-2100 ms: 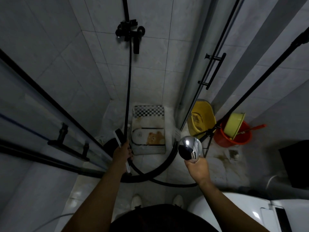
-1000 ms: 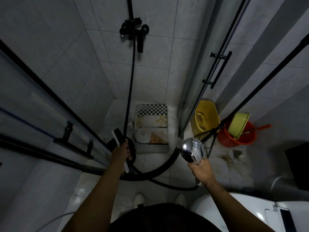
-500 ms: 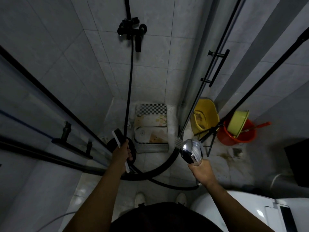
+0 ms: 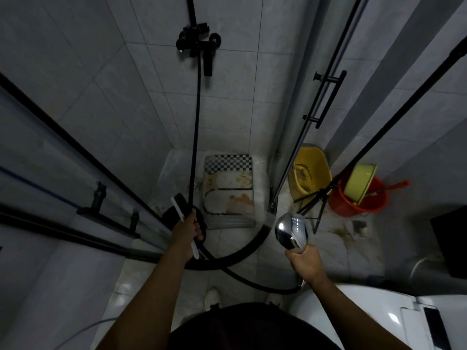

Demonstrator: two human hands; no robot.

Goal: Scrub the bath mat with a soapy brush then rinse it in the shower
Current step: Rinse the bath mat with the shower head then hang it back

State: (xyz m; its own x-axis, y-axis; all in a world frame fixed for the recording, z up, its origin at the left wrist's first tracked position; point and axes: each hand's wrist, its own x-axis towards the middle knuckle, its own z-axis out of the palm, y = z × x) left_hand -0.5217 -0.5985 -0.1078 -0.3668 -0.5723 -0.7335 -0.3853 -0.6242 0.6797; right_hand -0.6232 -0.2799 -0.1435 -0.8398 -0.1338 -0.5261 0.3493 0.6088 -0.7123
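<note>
**Head view.** We look down into a tiled shower corner. The bath mat (image 4: 228, 190) lies flat on the shower floor (image 4: 177, 162) against the back wall. It is checkered along its far edge and stained brown on its near half. It sits between the hanging black hose (image 4: 196, 122) and the frame of the glass door.

Our left hand (image 4: 185, 229) is clenched round the white handle of a brush (image 4: 180, 207). The dark bristle end of the brush points up and away, just beside the hose and near the mat's near left corner.

Our right hand (image 4: 305, 263) grasps the handle of a chrome shower head (image 4: 292, 231), whose rounded back faces us. We cannot tell whether water flows.

The hose drops from the black mixer tap (image 4: 198, 44), loops over the floor and ends below the right hand.

Beyond the glass, at right, stand a yellow basin (image 4: 309, 170) and an orange bucket (image 4: 366, 205) — the bucket holds a yellow-green bowl (image 4: 360, 183). A white toilet (image 4: 353, 314) occupies the lower right corner.
</note>
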